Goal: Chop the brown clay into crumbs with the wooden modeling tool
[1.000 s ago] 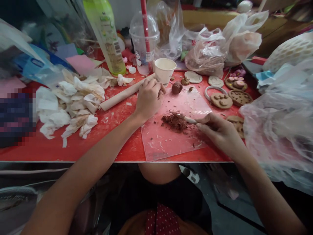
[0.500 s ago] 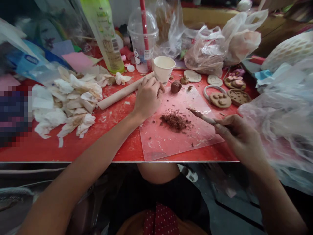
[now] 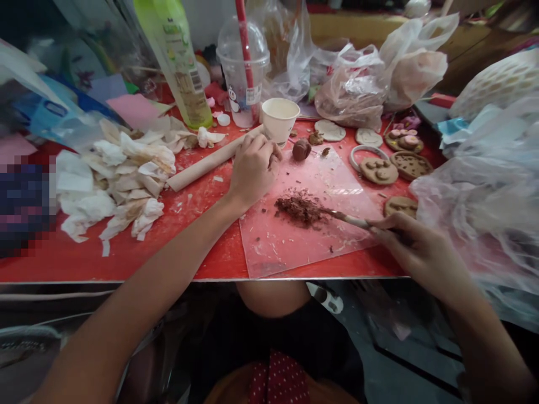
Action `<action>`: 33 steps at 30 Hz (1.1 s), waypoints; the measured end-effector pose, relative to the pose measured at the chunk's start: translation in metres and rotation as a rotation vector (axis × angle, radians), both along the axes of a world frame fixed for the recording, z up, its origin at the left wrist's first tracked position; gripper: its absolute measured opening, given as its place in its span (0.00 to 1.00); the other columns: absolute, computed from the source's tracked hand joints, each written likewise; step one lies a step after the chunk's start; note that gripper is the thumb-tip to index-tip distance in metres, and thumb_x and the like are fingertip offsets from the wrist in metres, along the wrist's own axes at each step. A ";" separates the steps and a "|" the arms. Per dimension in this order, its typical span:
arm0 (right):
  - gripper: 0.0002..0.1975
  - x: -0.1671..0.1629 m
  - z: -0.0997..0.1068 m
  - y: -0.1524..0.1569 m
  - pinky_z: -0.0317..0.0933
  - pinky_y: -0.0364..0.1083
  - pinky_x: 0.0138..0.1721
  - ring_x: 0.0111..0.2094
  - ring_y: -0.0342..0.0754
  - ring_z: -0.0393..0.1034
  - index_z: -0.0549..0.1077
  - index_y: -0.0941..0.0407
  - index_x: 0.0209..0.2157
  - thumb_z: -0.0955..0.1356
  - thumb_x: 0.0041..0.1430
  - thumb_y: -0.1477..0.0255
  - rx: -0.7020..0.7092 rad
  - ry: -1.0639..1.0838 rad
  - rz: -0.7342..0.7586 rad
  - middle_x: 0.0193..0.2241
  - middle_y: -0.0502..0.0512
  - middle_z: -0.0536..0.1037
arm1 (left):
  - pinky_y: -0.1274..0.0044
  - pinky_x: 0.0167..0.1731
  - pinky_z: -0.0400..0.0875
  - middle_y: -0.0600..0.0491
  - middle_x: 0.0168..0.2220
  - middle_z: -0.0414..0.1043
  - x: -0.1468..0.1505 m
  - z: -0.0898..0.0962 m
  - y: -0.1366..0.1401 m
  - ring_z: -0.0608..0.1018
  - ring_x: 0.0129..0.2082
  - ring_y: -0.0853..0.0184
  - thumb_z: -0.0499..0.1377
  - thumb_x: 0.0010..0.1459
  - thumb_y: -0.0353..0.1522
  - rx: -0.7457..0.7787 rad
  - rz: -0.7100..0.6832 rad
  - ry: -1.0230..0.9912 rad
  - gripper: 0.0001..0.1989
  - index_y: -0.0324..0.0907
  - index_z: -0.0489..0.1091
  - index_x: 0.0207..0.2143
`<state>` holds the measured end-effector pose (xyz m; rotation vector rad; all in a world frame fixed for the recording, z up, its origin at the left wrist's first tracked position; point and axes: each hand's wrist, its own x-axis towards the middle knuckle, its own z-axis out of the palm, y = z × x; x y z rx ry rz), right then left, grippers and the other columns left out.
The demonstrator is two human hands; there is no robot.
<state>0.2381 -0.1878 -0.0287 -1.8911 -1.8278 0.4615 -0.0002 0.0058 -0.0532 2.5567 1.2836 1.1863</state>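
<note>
My right hand (image 3: 415, 244) is closed around the pale handle of a slim clay modelling tool (image 3: 351, 220). Brown clay stains its pointed tip, which meets the right edge of a pile of dark brown clay shavings (image 3: 300, 209). The pile lies on a transparent plastic sheet (image 3: 278, 252). My left hand (image 3: 255, 163), fingers curled, rests by the sheet's upper left corner, just in front of a white paper cup (image 3: 280, 120); anything under its fingers is hidden. A ball of brown clay (image 3: 301, 150) sits right of that hand.
A pale rolling tube (image 3: 210, 160) and crumpled tissues (image 3: 122, 174) lie on the left. Behind stand a green bottle (image 3: 177, 67) and a domed plastic cup (image 3: 242, 78). Flat clay pieces (image 3: 379, 170) and plastic bags (image 3: 484, 202) are on the right of the red table (image 3: 189, 247).
My right hand has brought the tool's tip down and slightly left, from above the sheet to the shavings. Another flat clay piece now shows beside that hand. My left hand stays in place.
</note>
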 end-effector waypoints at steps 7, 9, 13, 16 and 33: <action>0.11 0.005 -0.003 0.000 0.58 0.47 0.31 0.29 0.48 0.68 0.70 0.54 0.31 0.64 0.62 0.62 -0.108 0.045 0.103 0.29 0.55 0.76 | 0.65 0.49 0.67 0.49 0.35 0.72 0.000 0.001 0.000 0.70 0.48 0.59 0.51 0.59 0.23 -0.022 -0.013 -0.017 0.11 0.45 0.70 0.30; 0.11 -0.003 -0.003 0.009 0.58 0.46 0.31 0.29 0.47 0.68 0.69 0.54 0.30 0.64 0.62 0.62 -0.083 0.097 0.105 0.29 0.55 0.76 | 0.65 0.50 0.66 0.49 0.36 0.72 0.000 0.001 0.000 0.70 0.48 0.59 0.51 0.59 0.23 -0.036 -0.013 -0.016 0.11 0.45 0.70 0.30; 0.09 -0.012 -0.006 0.025 0.56 0.45 0.29 0.28 0.45 0.64 0.66 0.54 0.30 0.65 0.61 0.64 0.023 0.261 0.040 0.32 0.54 0.76 | 0.64 0.50 0.66 0.48 0.36 0.72 0.000 0.001 -0.001 0.70 0.47 0.59 0.50 0.59 0.23 -0.044 -0.009 -0.005 0.12 0.44 0.70 0.30; 0.08 -0.016 -0.008 0.031 0.54 0.44 0.28 0.26 0.43 0.61 0.66 0.54 0.29 0.66 0.59 0.65 0.040 0.321 0.060 0.29 0.52 0.74 | 0.63 0.50 0.67 0.49 0.36 0.72 0.000 -0.001 0.001 0.71 0.47 0.58 0.50 0.59 0.23 -0.016 -0.018 -0.011 0.12 0.44 0.71 0.30; 0.17 -0.026 0.003 0.033 0.44 0.45 0.22 0.19 0.42 0.52 0.65 0.53 0.24 0.63 0.60 0.56 -0.106 0.160 0.002 0.16 0.46 0.59 | 0.63 0.54 0.66 0.50 0.35 0.72 0.000 -0.002 0.002 0.70 0.49 0.58 0.52 0.58 0.22 -0.016 -0.044 -0.050 0.13 0.45 0.71 0.29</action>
